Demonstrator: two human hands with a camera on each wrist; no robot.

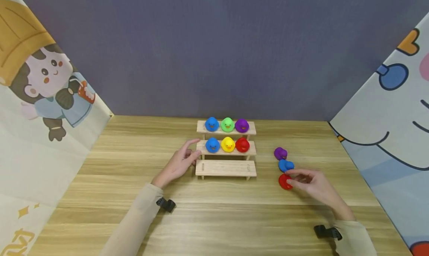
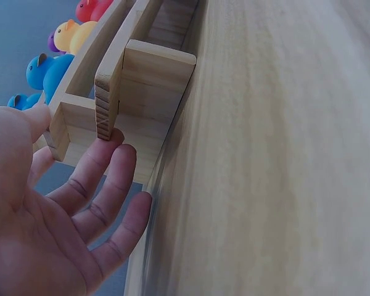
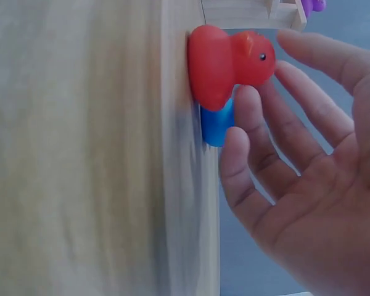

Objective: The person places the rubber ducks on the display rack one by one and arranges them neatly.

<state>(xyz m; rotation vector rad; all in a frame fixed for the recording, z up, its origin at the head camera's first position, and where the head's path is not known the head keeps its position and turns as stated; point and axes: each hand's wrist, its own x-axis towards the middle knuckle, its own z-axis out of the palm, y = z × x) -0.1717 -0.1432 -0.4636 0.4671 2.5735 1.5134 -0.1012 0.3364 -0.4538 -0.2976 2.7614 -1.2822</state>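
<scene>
A three-step wooden stand (image 1: 226, 168) sits mid-table. Its top step holds a blue duck (image 1: 211, 124), a green duck (image 1: 227, 125) and a purple duck (image 1: 242, 125). On the middle step are a blue duck (image 1: 212, 145), a yellow duck (image 1: 228, 144) and a red duck (image 1: 242, 144), and the bottom step is bare. My left hand (image 1: 187, 155) rests with straight fingers (image 2: 105, 166) against the stand's left end (image 2: 148, 80). To the right, a loose purple duck (image 1: 280, 152), blue duck (image 1: 285, 165) and red duck (image 1: 284, 181) lie on the table. My right hand (image 1: 301, 178) reaches the loose red duck (image 3: 225, 65), fingertips (image 3: 250, 102) touching it without closing round it.
The wooden table (image 1: 214, 218) is bounded by a grey-blue back wall (image 1: 214, 54) and cartoon-printed side panels on the left (image 1: 40, 99) and right (image 1: 388, 129). A black strap sits on each wrist (image 1: 165, 204).
</scene>
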